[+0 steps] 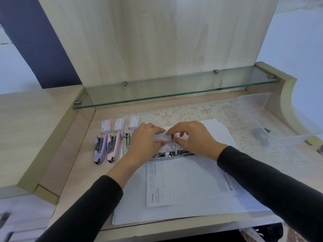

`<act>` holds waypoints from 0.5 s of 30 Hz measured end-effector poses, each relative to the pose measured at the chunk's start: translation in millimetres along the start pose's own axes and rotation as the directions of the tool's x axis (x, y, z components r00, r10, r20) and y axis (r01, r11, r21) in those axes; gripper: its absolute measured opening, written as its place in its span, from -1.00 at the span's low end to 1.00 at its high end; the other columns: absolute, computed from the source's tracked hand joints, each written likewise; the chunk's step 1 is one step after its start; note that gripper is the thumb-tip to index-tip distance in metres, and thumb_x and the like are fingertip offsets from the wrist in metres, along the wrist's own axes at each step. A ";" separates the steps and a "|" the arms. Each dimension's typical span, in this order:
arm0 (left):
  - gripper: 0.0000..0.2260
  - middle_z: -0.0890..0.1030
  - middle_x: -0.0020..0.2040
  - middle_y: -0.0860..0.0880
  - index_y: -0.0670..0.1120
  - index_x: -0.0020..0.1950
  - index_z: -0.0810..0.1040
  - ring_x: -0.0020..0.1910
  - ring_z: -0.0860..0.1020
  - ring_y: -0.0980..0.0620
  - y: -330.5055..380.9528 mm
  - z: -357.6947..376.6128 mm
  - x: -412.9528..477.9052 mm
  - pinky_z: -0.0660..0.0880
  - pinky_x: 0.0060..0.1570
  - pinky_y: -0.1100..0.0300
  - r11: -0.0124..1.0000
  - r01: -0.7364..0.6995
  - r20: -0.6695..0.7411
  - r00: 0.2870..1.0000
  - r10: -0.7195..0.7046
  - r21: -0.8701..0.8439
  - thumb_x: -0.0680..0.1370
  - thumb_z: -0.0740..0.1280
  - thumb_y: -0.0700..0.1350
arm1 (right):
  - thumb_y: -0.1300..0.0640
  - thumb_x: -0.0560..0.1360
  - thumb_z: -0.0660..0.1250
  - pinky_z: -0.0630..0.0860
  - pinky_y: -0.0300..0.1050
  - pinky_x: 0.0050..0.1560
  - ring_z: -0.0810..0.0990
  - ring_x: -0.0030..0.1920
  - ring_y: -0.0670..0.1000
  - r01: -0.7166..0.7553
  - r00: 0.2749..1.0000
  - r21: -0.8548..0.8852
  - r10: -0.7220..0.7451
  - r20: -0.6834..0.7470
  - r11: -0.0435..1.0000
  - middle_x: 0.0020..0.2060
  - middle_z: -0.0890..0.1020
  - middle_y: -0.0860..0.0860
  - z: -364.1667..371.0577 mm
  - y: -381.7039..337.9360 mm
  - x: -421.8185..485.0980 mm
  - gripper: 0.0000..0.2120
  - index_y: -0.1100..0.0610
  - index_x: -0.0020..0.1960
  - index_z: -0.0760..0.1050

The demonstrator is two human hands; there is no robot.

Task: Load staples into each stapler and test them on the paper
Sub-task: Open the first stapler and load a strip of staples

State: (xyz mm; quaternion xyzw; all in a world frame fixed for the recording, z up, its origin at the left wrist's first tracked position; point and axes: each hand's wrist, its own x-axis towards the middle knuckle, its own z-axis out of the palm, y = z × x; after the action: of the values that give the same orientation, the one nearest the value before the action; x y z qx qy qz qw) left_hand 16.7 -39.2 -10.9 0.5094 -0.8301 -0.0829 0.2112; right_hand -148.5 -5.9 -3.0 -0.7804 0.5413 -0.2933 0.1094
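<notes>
Both hands raised just above the paper (183, 186), meeting over the middle of the bench (83, 154). Left hand (145, 137) closed in a grip on a small pale pink staple box (161, 137), fingers curled round its left end. Right hand (194, 137) pinching at the box's right end, thumb and forefinger together on a small dark piece there; whether that piece is a strip of staples or the box's inner tray, cannot tell.

Directly below the two hands, nearer the body: an opened silver stapler (173, 153), lying crosswise on the paper, magazine up, partly hidden under both wrists. Not touched by either hand.

Left of the left hand, on bare bench: a purple stapler (100, 148), a pink stapler (114, 147) beside it, and a further stapler (127, 140) mostly covered by the left hand. All three lying opened, side by side. Just beyond them, three more staple boxes (118, 125) in a row, one behind each stapler.

Under the paper's far edge, a lace mat (192, 112). At far right, a clear plastic box (262, 119), well apart from the hands.
</notes>
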 end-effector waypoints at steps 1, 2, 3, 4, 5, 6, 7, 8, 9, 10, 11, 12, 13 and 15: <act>-0.68 0.58 0.11 -0.03 -0.02 0.19 0.56 0.14 0.40 -0.03 -0.2 0.3 -0.4 0.29 0.05 0.18 1.000 -0.003 -0.001 1.000 0.003 0.002 0.44 0.42 -0.05 | 0.23 0.41 0.35 0.39 -0.25 -0.16 0.50 -0.25 -0.09 -0.013 1.000 -0.005 0.013 -0.003 1.000 -0.10 0.68 -0.01 1.7 0.4 0.1 -0.81 0.09 0.00 0.62; -0.68 0.58 0.10 -0.03 -0.03 0.19 0.56 0.14 0.41 -0.03 -0.7 0.7 -0.9 0.30 0.06 0.18 1.000 -0.006 -0.005 1.000 0.006 0.001 0.44 0.42 -0.05 | 0.24 0.42 0.34 0.38 -0.25 -0.16 0.48 -0.26 -0.10 -0.024 1.000 -0.003 0.024 -0.008 1.000 -0.12 0.68 0.01 3.0 1.7 0.2 -0.82 0.11 -0.01 0.62; -0.67 0.57 0.10 -0.04 -0.04 0.19 0.56 0.13 0.41 -0.03 -0.7 1.1 -1.6 0.29 0.06 0.18 1.000 -0.009 -0.012 1.000 0.009 -0.001 0.44 0.42 -0.06 | 0.26 0.42 0.34 0.39 -0.24 -0.16 0.47 -0.28 -0.09 -0.034 0.999 0.003 0.034 -0.014 0.999 -0.15 0.68 0.01 3.7 3.3 0.3 -0.83 0.13 -0.01 0.61; -0.67 0.57 0.10 -0.04 -0.04 0.19 0.56 0.13 0.41 -0.03 -0.8 1.5 -2.2 0.29 0.06 0.18 1.000 -0.010 -0.020 1.000 0.010 -0.002 0.44 0.42 -0.06 | 0.27 0.42 0.32 0.41 -0.22 -0.17 0.48 -0.30 -0.06 -0.046 0.999 0.006 0.046 -0.019 0.999 -0.17 0.67 0.01 3.8 5.0 0.2 -0.83 0.13 -0.03 0.61; -0.66 0.57 0.10 -0.04 -0.05 0.20 0.55 0.13 0.41 -0.02 -1.0 2.0 -2.6 0.28 0.06 0.19 1.000 -0.011 -0.027 1.000 0.011 -0.002 0.44 0.42 -0.06 | 0.28 0.42 0.31 0.44 -0.19 -0.18 0.50 -0.32 -0.04 -0.060 0.998 0.003 0.060 -0.025 0.998 -0.18 0.66 0.01 3.9 6.8 0.1 -0.83 0.14 -0.04 0.60; -0.66 0.57 0.09 -0.03 -0.05 0.20 0.55 0.13 0.41 -0.01 -1.3 2.4 -2.9 0.28 0.05 0.20 1.000 -0.012 -0.033 0.999 0.012 -0.003 0.44 0.42 -0.06 | 0.29 0.42 0.30 0.46 -0.17 -0.18 0.50 -0.34 -0.03 -0.077 0.997 -0.002 0.077 -0.029 0.997 -0.18 0.66 0.01 3.9 8.2 0.2 -0.84 0.14 -0.05 0.60; -0.66 0.57 0.09 -0.03 -0.05 0.20 0.56 0.12 0.41 -0.01 -1.6 2.8 -3.2 0.27 0.04 0.21 1.000 -0.014 -0.039 0.999 0.013 -0.008 0.44 0.43 -0.06 | 0.29 0.43 0.29 0.46 -0.17 -0.18 0.49 -0.35 -0.03 -0.091 0.995 -0.004 0.091 -0.033 0.996 -0.18 0.66 0.00 4.0 9.1 0.1 -0.84 0.14 -0.06 0.59; -0.67 0.57 0.08 -0.03 -0.05 0.19 0.56 0.11 0.41 -0.01 -1.9 3.3 -3.3 0.28 0.03 0.21 1.000 -0.016 -0.044 0.999 0.015 -0.015 0.43 0.43 -0.06 | 0.29 0.43 0.29 0.44 -0.18 -0.20 0.48 -0.36 -0.05 -0.104 0.994 0.000 0.104 -0.035 0.995 -0.19 0.66 0.00 4.1 9.3 0.5 -0.85 0.15 -0.07 0.59; -0.67 0.58 0.07 -0.04 -0.06 0.18 0.57 0.11 0.42 -0.02 -2.0 3.5 -3.4 0.29 0.03 0.20 1.000 -0.018 -0.049 0.999 0.017 -0.021 0.43 0.44 -0.07 | 0.30 0.42 0.29 0.40 -0.21 -0.22 0.45 -0.38 -0.08 -0.116 0.993 0.007 0.116 -0.034 0.993 -0.20 0.66 0.00 4.2 8.9 1.2 -0.87 0.16 -0.09 0.59; -0.67 0.58 0.06 -0.04 -0.06 0.17 0.57 0.10 0.43 -0.02 -2.3 3.8 -3.5 0.29 0.03 0.19 0.999 -0.019 -0.052 0.998 0.018 -0.027 0.42 0.44 -0.07 | 0.30 0.42 0.29 0.37 -0.25 -0.25 0.42 -0.40 -0.13 -0.128 0.991 0.017 0.129 -0.030 0.992 -0.22 0.66 0.01 4.6 8.4 2.1 -0.88 0.17 -0.12 0.58; -0.67 0.58 0.05 -0.05 -0.06 0.17 0.57 0.09 0.43 -0.02 -2.5 3.8 -3.7 0.29 0.03 0.19 0.999 -0.020 -0.053 0.998 0.018 -0.030 0.42 0.45 -0.07 | 0.31 0.41 0.30 0.34 -0.28 -0.27 0.39 -0.41 -0.19 -0.137 0.990 0.028 0.138 -0.029 0.990 -0.23 0.66 0.02 5.1 7.7 3.2 -0.90 0.18 -0.15 0.58; -0.67 0.58 0.05 -0.04 -0.06 0.17 0.57 0.10 0.43 -0.02 -2.7 3.9 -3.8 0.29 0.03 0.20 0.999 -0.018 -0.051 0.999 0.016 -0.032 0.42 0.44 -0.07 | 0.32 0.40 0.31 0.34 -0.28 -0.28 0.37 -0.41 -0.23 -0.145 0.989 0.040 0.147 -0.031 0.989 -0.24 0.65 0.03 5.8 7.5 4.1 -0.91 0.19 -0.17 0.57; -0.67 0.58 0.06 -0.04 -0.06 0.17 0.57 0.10 0.43 -0.02 -2.7 3.9 -3.9 0.28 0.03 0.20 0.999 -0.015 -0.050 0.999 0.014 -0.032 0.42 0.44 -0.07 | 0.32 0.39 0.32 0.35 -0.27 -0.27 0.37 -0.40 -0.22 -0.155 0.987 0.051 0.157 -0.040 0.987 -0.25 0.64 0.04 6.3 7.5 5.1 -0.92 0.19 -0.18 0.57; -0.67 0.58 0.06 -0.04 -0.06 0.18 0.57 0.10 0.42 -0.01 -3.3 4.3 -3.5 0.26 0.02 0.23 0.999 -0.014 -0.049 0.999 0.012 -0.032 0.42 0.44 -0.07 | 0.30 0.38 0.34 0.41 -0.18 -0.20 0.41 -0.35 -0.09 -0.188 0.979 0.073 0.192 -0.063 0.980 -0.25 0.60 0.04 6.9 9.5 7.8 -0.94 0.20 -0.16 0.55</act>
State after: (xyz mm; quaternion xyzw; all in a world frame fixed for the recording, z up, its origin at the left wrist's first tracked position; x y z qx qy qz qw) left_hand 18.8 -37.9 -16.8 0.5024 -0.8264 -0.0826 0.2403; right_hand -150.1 -17.7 -10.6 -0.7103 0.6068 -0.3264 0.1440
